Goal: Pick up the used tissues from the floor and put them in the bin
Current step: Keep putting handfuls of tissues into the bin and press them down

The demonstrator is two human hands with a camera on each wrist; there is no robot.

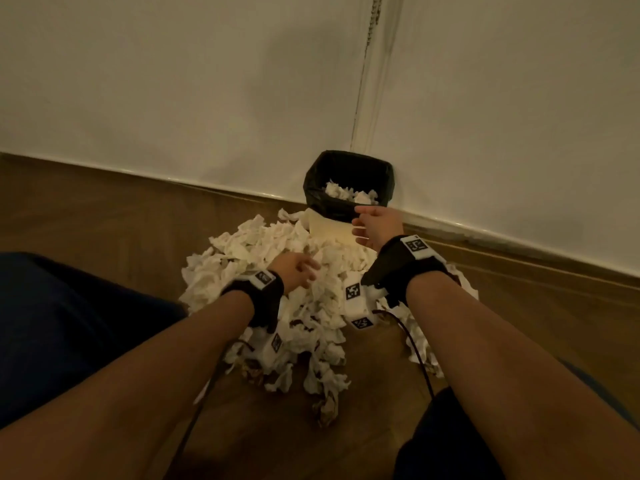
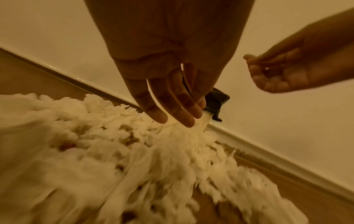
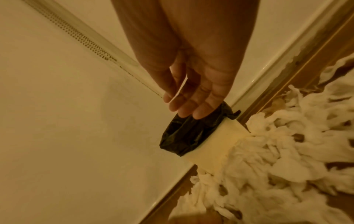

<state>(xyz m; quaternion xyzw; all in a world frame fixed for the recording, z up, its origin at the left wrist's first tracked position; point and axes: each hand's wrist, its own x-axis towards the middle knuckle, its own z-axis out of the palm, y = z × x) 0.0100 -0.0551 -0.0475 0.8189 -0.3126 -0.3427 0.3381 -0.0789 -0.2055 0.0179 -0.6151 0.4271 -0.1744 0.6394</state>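
White crumpled tissues heaped on wooden floor before my black-lined bin.
My right hand hangs relaxed and empty near the rim; my left hand, fingers loose, reaches down for the next handful.

There is 1 bin with 1 black liner. 2 hands show: 1 left hand and 1 right hand. The tissues form 1 heap, too many and too tangled to count.
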